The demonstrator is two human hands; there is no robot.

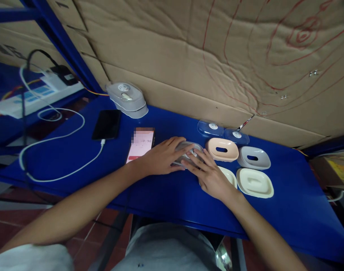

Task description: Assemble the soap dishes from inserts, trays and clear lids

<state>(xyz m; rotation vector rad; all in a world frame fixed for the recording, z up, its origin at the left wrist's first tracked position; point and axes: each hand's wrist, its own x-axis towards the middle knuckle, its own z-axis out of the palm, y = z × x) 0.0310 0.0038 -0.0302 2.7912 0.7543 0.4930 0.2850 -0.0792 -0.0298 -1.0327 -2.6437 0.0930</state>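
Observation:
A grey oval soap box with a see-through lid and a round sticker lies on the blue table between my hands. My left hand holds its left side, fingers across the back and top, thumb along the front edge. From the right, my right hand grips the same box, its fingers spread over the lid. My fingers hide much of the box. Just beyond my right hand are a peach soap dish tray with a slot and a cream dish base, partly covered by that hand.
Farther right are a grey slotted tray and a cream base. Two clear lids lie behind. Stacked grey soap boxes stand at the back left. A lit phone, a dark phone on a white cable, and a power strip are leftward.

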